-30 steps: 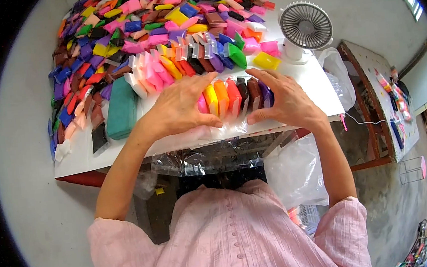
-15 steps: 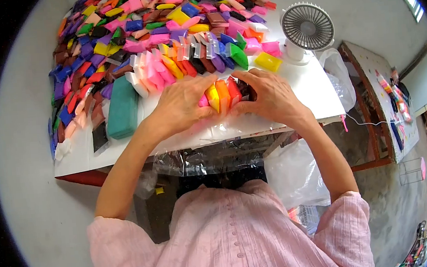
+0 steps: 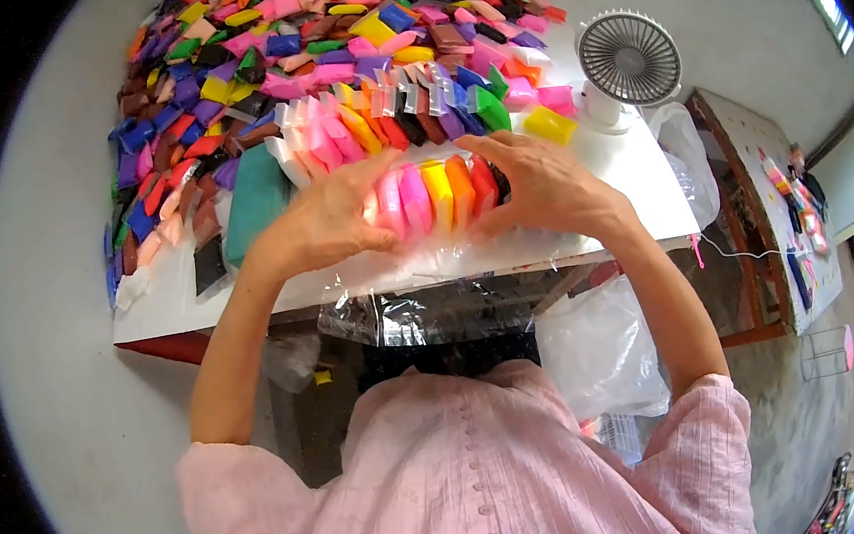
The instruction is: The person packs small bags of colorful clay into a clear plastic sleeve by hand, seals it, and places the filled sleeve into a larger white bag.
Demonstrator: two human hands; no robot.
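Note:
A short row of small colored packets, pink, yellow, orange and red, stands on edge near the front of the white table. My left hand curves around the row's left end, thumb and fingers at the pale and pink packets. At the right end my right hand is wrapped round the red and dark packets. Both hands press the row between them. Just behind, a longer row of packets leans side by side. A clear plastic sheet hangs at the table's front edge.
A large heap of colored packets covers the back left. A teal block lies left of my left hand. A white fan stands at the back right, near a yellow packet and a clear bag.
My left hand has shifted left, so more pink packets show between my hands. The whole table view has slid slightly right.

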